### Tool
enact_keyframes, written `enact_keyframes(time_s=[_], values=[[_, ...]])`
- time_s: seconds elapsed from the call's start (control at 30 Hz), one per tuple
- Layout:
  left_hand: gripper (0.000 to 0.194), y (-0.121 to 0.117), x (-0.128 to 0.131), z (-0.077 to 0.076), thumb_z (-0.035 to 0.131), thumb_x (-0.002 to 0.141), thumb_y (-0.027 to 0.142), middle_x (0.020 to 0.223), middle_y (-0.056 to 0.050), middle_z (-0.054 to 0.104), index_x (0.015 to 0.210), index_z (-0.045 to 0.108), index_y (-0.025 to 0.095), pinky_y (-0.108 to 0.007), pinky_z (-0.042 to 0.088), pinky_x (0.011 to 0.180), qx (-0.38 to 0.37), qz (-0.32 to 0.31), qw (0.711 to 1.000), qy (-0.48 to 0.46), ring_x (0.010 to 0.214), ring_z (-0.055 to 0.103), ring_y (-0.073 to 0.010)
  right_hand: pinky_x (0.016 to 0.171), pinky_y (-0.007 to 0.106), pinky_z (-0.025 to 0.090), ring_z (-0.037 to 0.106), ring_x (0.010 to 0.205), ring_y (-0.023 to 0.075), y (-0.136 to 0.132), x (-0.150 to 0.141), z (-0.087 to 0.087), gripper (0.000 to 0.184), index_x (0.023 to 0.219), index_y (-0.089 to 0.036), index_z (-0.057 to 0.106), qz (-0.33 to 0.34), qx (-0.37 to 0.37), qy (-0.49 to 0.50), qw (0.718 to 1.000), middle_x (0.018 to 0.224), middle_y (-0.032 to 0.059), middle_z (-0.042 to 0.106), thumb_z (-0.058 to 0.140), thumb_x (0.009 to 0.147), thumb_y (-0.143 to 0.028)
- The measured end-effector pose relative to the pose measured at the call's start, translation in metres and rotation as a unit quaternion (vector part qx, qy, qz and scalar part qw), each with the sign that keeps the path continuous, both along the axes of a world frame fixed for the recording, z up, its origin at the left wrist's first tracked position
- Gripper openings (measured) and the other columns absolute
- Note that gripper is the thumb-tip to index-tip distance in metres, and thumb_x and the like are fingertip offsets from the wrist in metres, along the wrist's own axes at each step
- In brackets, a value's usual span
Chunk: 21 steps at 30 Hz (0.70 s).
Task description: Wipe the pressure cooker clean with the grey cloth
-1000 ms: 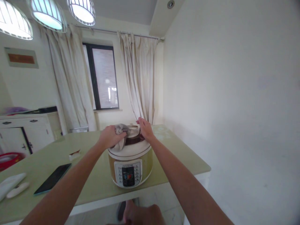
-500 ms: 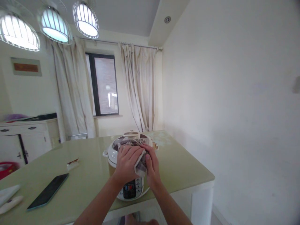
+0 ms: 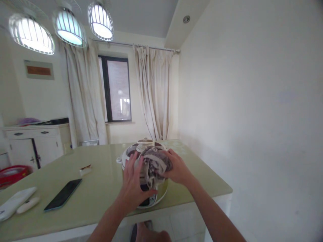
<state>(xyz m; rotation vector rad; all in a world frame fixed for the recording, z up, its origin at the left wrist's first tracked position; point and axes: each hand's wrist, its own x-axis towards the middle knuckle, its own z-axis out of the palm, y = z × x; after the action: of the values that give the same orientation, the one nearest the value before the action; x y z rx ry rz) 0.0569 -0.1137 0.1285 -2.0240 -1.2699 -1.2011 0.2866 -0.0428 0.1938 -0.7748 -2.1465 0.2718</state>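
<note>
A crumpled grey-and-white patterned cloth [image 3: 155, 163] is bunched in front of a white electric pressure cooker [image 3: 126, 155] on the table. My right hand [image 3: 176, 167] grips the cloth from its right side, thumb and fingers around it. My left hand [image 3: 133, 183] is at the cloth's left side with its fingers stretched and thumb apart, close to the cooker's front. The cooker's lid with its raised handle shows behind the cloth. Its control panel is mostly hidden by my left hand.
The green-topped table [image 3: 101, 164] ends at a near edge before me. On its left lie a dark phone [image 3: 63, 195], a white box-like item [image 3: 17, 201], a small pale rounded object [image 3: 28, 205] and a small white holder [image 3: 85, 169]. A wall [image 3: 239, 101] rises at right.
My hands have moved apart from pressing together over the cloth. The left has opened; the right keeps the cloth, now bunched up. The view has shifted slightly left.
</note>
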Motion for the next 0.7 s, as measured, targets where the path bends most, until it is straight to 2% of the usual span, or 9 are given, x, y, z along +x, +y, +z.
enact_keyframes(time_s=[0.1,0.2,0.3,0.37,0.47,0.53,0.63,0.7], values=[[0.140,0.004,-0.013,-0.043,0.088,0.072,0.060,0.176,-0.028,0.000,0.170,-0.004,0.022,-0.078,0.025,0.121,-0.008,0.055,0.995,-0.079,0.162,0.007,-0.0525,0.104,0.044,0.051,0.059,0.114,0.0293,0.018,-0.002,0.004,0.059,0.124,-0.026,0.074,-0.055,0.024,0.045,0.997,0.111,0.0057,0.061,0.090,0.068,-0.033],[0.138,0.014,-0.020,-0.068,0.089,0.072,0.057,0.177,-0.025,-0.006,0.171,-0.003,0.026,-0.075,0.027,0.122,-0.040,0.055,0.991,-0.113,0.163,0.003,-0.0507,0.113,0.046,0.046,0.058,0.125,0.0309,0.041,-0.018,0.016,0.056,0.124,-0.024,0.071,-0.086,0.025,0.081,0.993,0.121,0.0085,0.064,0.087,0.071,-0.036],[0.142,0.025,-0.027,-0.071,0.092,0.070,0.053,0.177,-0.024,-0.007,0.170,-0.005,0.027,-0.072,0.026,0.124,-0.061,0.040,0.990,-0.120,0.163,0.001,-0.0481,0.104,0.045,0.052,0.067,0.115,0.0296,0.059,-0.041,0.029,0.064,0.136,-0.027,0.062,-0.098,-0.057,0.096,0.989,0.118,0.0056,0.072,0.083,0.077,-0.039],[0.145,0.032,-0.031,-0.065,0.093,0.069,0.051,0.177,-0.026,-0.006,0.170,-0.007,0.026,-0.072,0.025,0.125,-0.076,0.032,0.990,-0.117,0.163,0.001,-0.0478,0.100,0.044,0.053,0.068,0.113,0.0294,0.061,-0.052,0.031,0.068,0.142,-0.031,0.057,-0.093,-0.066,0.091,0.989,0.121,0.0034,0.073,0.081,0.078,-0.040],[0.144,0.039,-0.035,-0.056,0.093,0.069,0.049,0.176,-0.028,-0.004,0.170,-0.008,0.023,-0.071,0.023,0.126,-0.104,0.024,0.987,-0.118,0.164,0.001,-0.0472,0.103,0.046,0.050,0.065,0.117,0.0319,0.044,-0.058,0.017,0.061,0.133,-0.029,0.067,-0.093,0.015,0.049,0.994,0.128,0.0067,0.072,0.083,0.075,-0.040],[0.138,0.043,-0.035,-0.056,0.090,0.072,0.048,0.176,-0.027,-0.004,0.170,-0.004,0.023,-0.069,0.022,0.126,-0.122,0.012,0.984,-0.131,0.164,-0.001,-0.0456,0.107,0.051,0.046,0.059,0.122,0.0357,0.027,-0.057,0.002,0.067,0.131,-0.027,0.071,-0.084,0.079,0.002,0.993,0.137,0.0102,0.068,0.087,0.068,-0.042],[0.130,0.049,-0.028,-0.071,0.086,0.076,0.045,0.177,-0.026,0.000,0.170,0.000,0.022,-0.067,0.022,0.127,-0.147,-0.013,0.970,-0.195,0.164,0.002,-0.0442,0.110,0.055,0.041,0.053,0.129,0.0381,0.019,-0.052,-0.013,0.082,0.139,-0.031,0.068,-0.026,0.143,-0.050,0.988,0.151,0.0090,0.059,0.091,0.061,-0.042],[0.129,0.055,-0.023,-0.092,0.083,0.080,0.044,0.175,-0.028,0.006,0.169,-0.009,0.020,-0.065,0.022,0.128,-0.158,-0.006,0.949,-0.272,0.164,0.007,-0.0432,0.110,0.053,0.043,0.056,0.127,0.0362,0.031,-0.051,-0.014,0.074,0.134,-0.030,0.071,-0.021,0.138,-0.013,0.990,0.146,0.0093,0.063,0.089,0.063,-0.040]])
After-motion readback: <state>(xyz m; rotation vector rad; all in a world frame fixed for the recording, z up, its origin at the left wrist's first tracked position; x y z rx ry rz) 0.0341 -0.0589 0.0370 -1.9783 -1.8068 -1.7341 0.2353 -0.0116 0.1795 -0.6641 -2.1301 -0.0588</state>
